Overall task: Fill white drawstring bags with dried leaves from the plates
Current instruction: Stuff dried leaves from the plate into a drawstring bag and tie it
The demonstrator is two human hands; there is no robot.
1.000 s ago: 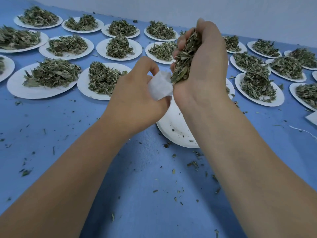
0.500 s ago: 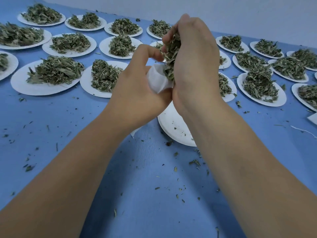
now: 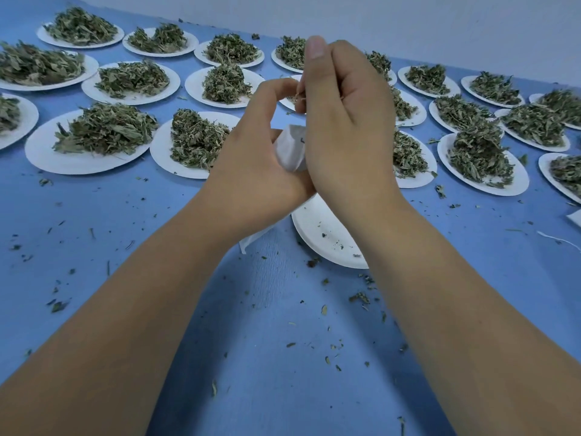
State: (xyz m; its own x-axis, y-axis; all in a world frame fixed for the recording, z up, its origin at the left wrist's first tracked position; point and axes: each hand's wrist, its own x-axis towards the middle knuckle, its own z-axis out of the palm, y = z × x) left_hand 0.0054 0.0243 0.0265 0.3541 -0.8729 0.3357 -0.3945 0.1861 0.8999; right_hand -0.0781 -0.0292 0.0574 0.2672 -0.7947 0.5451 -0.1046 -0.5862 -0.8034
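Table [image 3: 276, 366]: blue cover, faintly creased, fills most of the view and runs back to the wall.
Wall [image 3: 424, 23]: plain pale grey-white, meets the table's far edge along a slanting line.
Plates [image 3: 85, 163]: white and round, in rows across the far half of the table, each with a heap of dried green leaves [image 3: 107, 129]; some rims nearly touch.
Near plate [image 3: 327, 237]: on the table just below the hands, holds a few crumbs, partly hidden by the right forearm.
Crumbs [image 3: 358, 298]: leaf bits scattered over the blue cover, thickest beside the near plate and out to the left.
Bag [image 3: 290, 149]: white, held up above the near plate between the two hands; a lower corner shows under the left wrist.
Left hand [image 3: 257, 162]: fingers curled round the bag, gripping it.
Right hand [image 3: 345, 121]: fingertips bunched together on a pinch of leaves just above the bag.
String [image 3: 558, 240]: thin, white, lying loose on the table at far right.
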